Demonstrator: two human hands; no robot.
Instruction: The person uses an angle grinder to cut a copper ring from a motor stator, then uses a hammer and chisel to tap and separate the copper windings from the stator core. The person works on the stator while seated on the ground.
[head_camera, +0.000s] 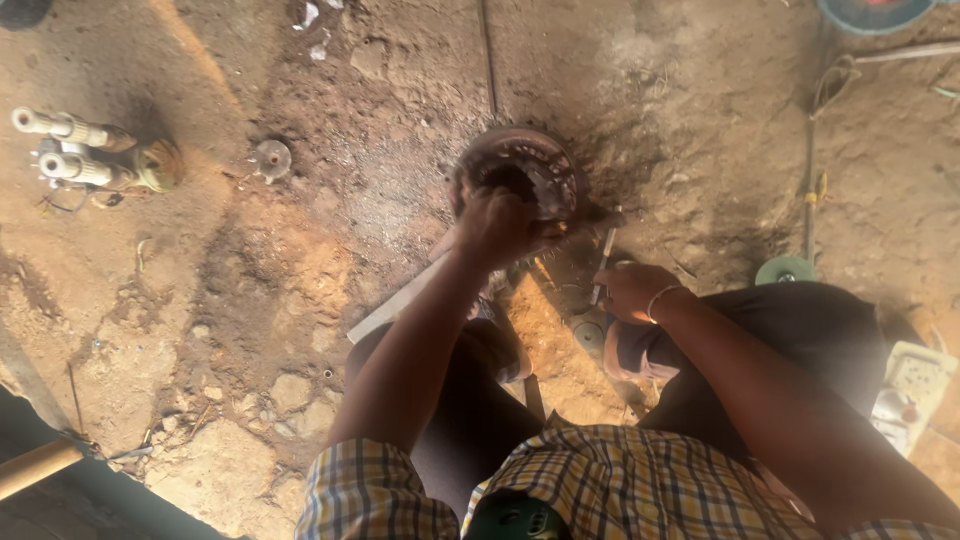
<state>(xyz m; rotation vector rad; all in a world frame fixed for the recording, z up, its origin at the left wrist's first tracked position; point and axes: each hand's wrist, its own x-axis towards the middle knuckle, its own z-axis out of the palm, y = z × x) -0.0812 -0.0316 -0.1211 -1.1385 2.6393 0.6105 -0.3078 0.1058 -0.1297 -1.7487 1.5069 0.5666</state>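
A round, dark metal part with a toothed inner ring (540, 165) stands on the dirt floor in front of me. My left hand (497, 225) grips its near rim, fingers curled over the edge. My right hand (632, 291) is closed around a thin metal rod-like tool (604, 262) that points up toward the round part. A bangle sits on that wrist. My knees and a checked shirt fill the bottom of the view.
Two pale shafts with a rusty gear (95, 155) lie at the left, a small disc (271, 157) beside them. A flat metal bar (395, 305) lies under my left arm. A green disc (785, 270), cord (810, 180) and white box (910, 390) lie on the right.
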